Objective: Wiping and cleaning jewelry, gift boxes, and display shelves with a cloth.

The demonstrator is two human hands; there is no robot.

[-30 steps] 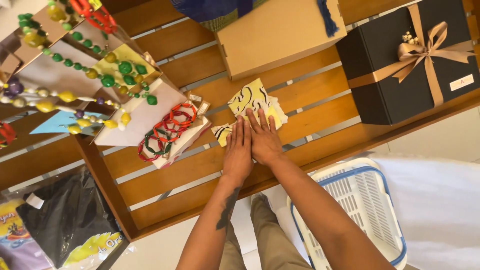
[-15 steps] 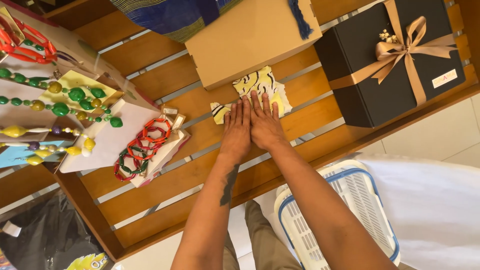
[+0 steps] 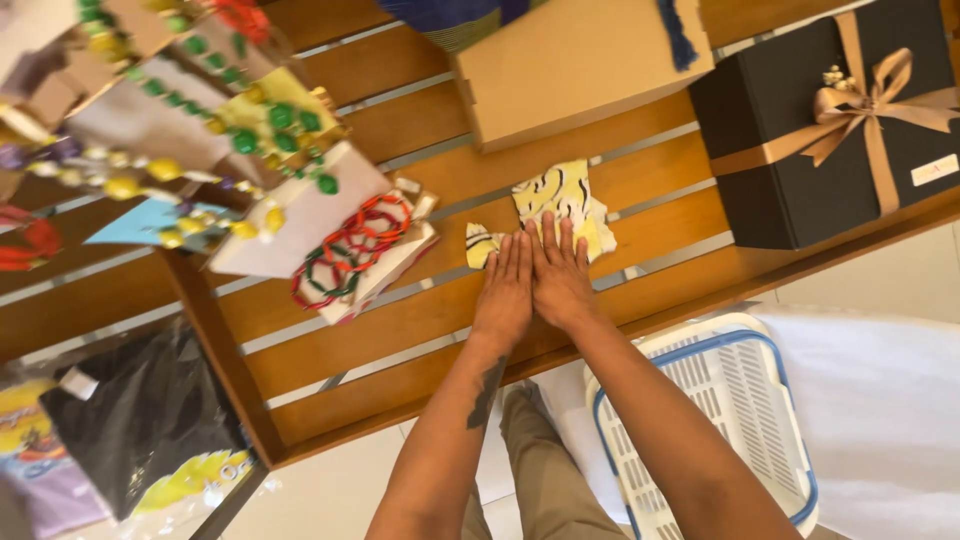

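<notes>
On the slatted wooden desk (image 3: 420,330), directly below the tan cardboard box (image 3: 580,70), lies a small folded cloth (image 3: 560,200), yellow and white with black stripe-like marks. It sits flat across the slats, with one loose corner or second piece (image 3: 480,245) just beside it toward the left hand.

Handling, judged: light, soft, limp. No stiffness to lift by one corner without drooping; folds likely to slip open if dragged. Not fragile. Probably best taken by pinching two adjacent corners, or by sliding flat fingers under the folded edge nearest the body. The gaps between slats could snag an edge.

Grip: left hand (image 3: 505,295) and right hand (image 3: 560,280) lie side by side, touching along the index fingers, palms down, fingers straight and spread flat. Neither grasps anything; the fingertips press on the near edge of the cloth, right hand covering more of it.

Outward from the cloth: to its left, a white card with red bangles (image 3: 350,245), then more cards of green and yellow beads (image 3: 250,130). To its right, a black gift box (image 3: 830,140) with a tan ribbon bow. Nearer the body, below the desk edge, a white basket (image 3: 740,400) with blue rim stands on the floor.
</notes>
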